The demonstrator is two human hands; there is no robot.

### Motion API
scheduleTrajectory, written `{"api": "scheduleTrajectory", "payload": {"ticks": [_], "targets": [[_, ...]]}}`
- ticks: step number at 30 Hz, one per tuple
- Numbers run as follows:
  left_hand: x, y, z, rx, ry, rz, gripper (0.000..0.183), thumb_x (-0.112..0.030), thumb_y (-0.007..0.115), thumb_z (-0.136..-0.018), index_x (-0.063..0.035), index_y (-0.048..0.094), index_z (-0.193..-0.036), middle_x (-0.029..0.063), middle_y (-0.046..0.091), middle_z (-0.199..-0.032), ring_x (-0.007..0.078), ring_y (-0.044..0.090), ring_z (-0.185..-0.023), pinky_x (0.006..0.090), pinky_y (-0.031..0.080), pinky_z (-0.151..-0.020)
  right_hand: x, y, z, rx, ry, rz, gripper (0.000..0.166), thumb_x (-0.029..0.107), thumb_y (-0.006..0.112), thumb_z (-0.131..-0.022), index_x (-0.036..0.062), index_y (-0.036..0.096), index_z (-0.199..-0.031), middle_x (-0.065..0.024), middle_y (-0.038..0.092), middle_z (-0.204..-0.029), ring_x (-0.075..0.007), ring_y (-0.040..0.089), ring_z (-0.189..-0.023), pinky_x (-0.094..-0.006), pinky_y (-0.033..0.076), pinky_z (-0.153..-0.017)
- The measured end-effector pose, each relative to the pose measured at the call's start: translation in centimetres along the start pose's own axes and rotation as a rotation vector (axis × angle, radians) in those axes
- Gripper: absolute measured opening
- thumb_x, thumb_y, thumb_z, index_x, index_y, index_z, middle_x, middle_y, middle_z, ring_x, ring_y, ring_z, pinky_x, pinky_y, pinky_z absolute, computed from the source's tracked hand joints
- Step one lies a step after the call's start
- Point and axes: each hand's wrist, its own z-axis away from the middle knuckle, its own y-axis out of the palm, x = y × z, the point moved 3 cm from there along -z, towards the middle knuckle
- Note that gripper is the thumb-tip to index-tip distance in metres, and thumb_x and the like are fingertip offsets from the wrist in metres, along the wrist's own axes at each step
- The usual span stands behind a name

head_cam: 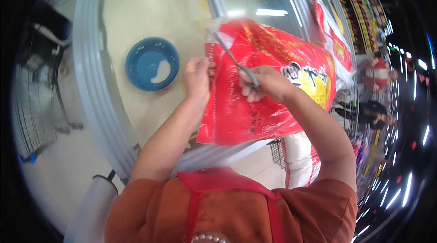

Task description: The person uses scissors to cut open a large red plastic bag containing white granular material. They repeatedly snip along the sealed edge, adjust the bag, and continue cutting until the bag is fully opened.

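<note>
A large red plastic bag (239, 116) with yellow panels and writing lies over the corner of a glass-and-frame bin. My left hand (198, 77) grips the bag's edge at its left end. In my right hand (263, 82) is a pair of scissors (251, 76) with green handles, the blades pointing up and left across the bag near its upper left corner. How far the blades are apart is blurred. Left of the bag, a round blue plastic bowl (143, 65) with a little white grain in it rests on pale grain (136, 10) filling the bin.
The bin's ribbed grey rim (90, 72) runs along the left. Another red and white bag (333, 38) lies at the upper right. White bags (300, 157) stand below the red one. A shopping cart (34, 106) is far left; people (374, 115) and shelves are at the right.
</note>
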Motion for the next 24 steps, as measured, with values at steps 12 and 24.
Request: {"api": "scheduleTrajectory", "payload": {"ticks": [12,24], "targets": [[0.5,-0.3,-0.1,-0.017,-0.025,0.077,0.012,-0.013,0.05,-0.09,-0.0023,0.052,-0.086,0.0065,0.059,-0.071,0.0102,0.05,-0.051,0.0237,0.04,-0.047,-0.1,1.2,1.4,0.072,0.285,-0.037,0.044,0.052,0.054,-0.086,0.0082,0.058,-0.083,0.0,0.061,-0.066,-0.0102,0.059,-0.051,-0.0207,0.048,-0.049],[0.5,-0.4,-0.6,0.055,-0.033,0.161,0.015,-0.016,0.049,-0.092,-0.0054,0.05,-0.082,0.002,0.052,-0.066,0.0095,0.047,-0.053,0.0223,0.04,-0.048,-1.4,1.0,0.5,0.123,0.245,-0.149,0.047,0.057,0.057,-0.082,0.0096,0.059,-0.082,-0.0018,0.061,-0.068,-0.0129,0.06,-0.052,-0.0245,0.05,-0.05]]}}
